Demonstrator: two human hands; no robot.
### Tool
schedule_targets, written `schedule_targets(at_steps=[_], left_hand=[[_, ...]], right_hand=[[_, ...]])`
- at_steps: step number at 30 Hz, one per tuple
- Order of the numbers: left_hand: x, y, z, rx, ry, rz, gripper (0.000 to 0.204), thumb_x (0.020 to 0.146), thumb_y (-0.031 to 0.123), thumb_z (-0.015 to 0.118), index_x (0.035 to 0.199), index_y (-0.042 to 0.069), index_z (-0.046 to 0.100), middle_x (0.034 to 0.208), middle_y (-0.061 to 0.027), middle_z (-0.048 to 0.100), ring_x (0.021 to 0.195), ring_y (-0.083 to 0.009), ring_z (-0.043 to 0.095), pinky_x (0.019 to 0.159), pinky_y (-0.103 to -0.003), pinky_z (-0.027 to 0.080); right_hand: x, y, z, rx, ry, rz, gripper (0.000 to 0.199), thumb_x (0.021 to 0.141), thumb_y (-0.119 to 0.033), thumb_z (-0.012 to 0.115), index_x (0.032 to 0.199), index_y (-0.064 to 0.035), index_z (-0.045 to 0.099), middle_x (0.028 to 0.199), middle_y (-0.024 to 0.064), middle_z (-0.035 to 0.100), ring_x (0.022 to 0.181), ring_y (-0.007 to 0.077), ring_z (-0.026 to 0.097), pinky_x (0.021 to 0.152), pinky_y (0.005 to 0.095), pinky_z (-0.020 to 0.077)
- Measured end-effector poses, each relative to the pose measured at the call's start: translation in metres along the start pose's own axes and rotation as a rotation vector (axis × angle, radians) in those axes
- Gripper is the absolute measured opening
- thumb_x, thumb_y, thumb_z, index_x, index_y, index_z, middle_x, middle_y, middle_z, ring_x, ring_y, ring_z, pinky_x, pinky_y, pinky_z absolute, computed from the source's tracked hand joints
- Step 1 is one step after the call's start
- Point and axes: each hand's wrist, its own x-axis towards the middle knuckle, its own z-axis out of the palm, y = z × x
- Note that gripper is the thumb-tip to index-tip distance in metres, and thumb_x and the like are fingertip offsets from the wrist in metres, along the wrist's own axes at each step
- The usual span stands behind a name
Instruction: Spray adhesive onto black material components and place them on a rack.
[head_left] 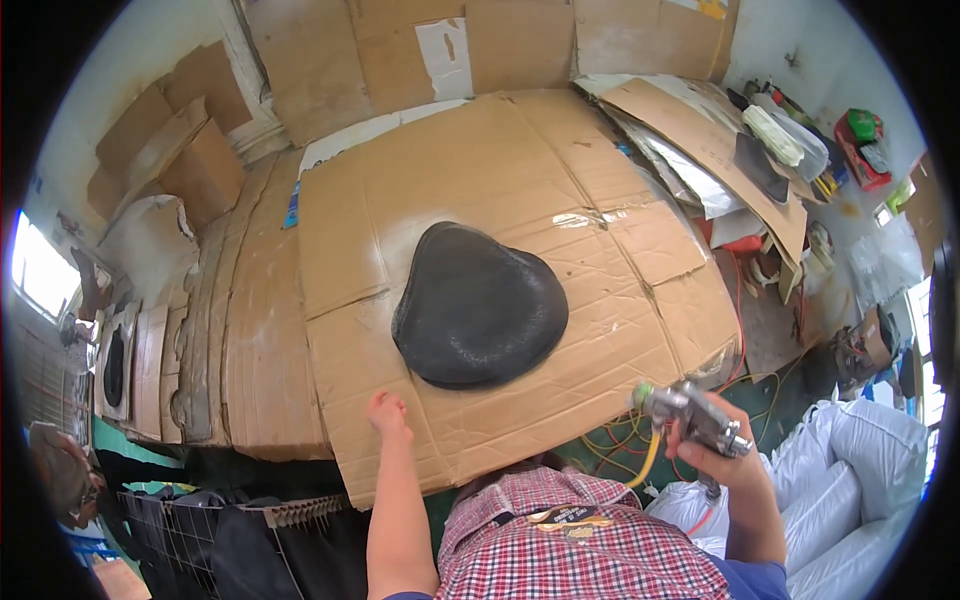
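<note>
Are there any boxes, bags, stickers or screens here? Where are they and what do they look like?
Red box: far right by the wall, green top.
White sacks: lower right, beside the right hand holding the spray gun; big, puffy.
Blue label: left edge of the cardboard, thin strip.
Screens: none visible.

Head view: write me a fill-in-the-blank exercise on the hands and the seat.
1. The black seat lies on a sheet of ____.
2. The right hand holds a metal spray ____.
3. The left hand rests on the cardboard, just ____ the seat, not touching it.
4. A ____ hose hangs from the tool.

Missing words: cardboard; gun; beside; yellow
</note>
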Motion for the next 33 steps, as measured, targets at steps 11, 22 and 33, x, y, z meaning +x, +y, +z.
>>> schedule_targets(at_steps=[11, 22, 33], left_hand=[[-0.014, 0.010, 0.069, 0.949, -0.022, 0.437, 0.033, 0.078, 0.011, 0.064, 0.110, 0.004, 0.059, 0.090, -0.0100, 0.064, 0.086, -0.0250, 0.062, 0.079, -0.037, 0.049], [-0.021, 0.021, 0.084, 1.035, 0.009, 0.523, 0.010, 0.076, 0.012, 0.066, 0.083, 0.005, 0.064, 0.082, -0.0139, 0.065, 0.078, -0.0310, 0.063, 0.070, -0.040, 0.050], [-0.014, 0.017, 0.095, 0.108, -0.123, -0.056, 0.021, 0.081, 0.009, 0.063, 0.100, 0.005, 0.057, 0.086, -0.0043, 0.058, 0.076, -0.0176, 0.056, 0.066, -0.037, 0.048]], right_hand=[[0.004, 0.004, -0.029, -0.260, -0.118, 0.007, 0.049, 0.077, 0.001, 0.067, 0.123, 0.0030, 0.050, 0.093, 0.0029, 0.061, 0.077, 0.0065, 0.054, 0.069, 0.0216, 0.0453], [-0.001, 0.006, -0.043, -0.038, 0.079, -0.011, 0.054, 0.073, 0.004, 0.068, 0.124, 0.0046, 0.048, 0.084, 0.0074, 0.062, 0.072, 0.0117, 0.059, 0.065, 0.0264, 0.0482], [0.012, 0.003, -0.042, -0.011, 0.196, 0.009, 0.053, 0.074, -0.002, 0.068, 0.122, 0.0040, 0.048, 0.081, 0.0082, 0.061, 0.068, 0.0121, 0.060, 0.062, 0.0262, 0.0513]])
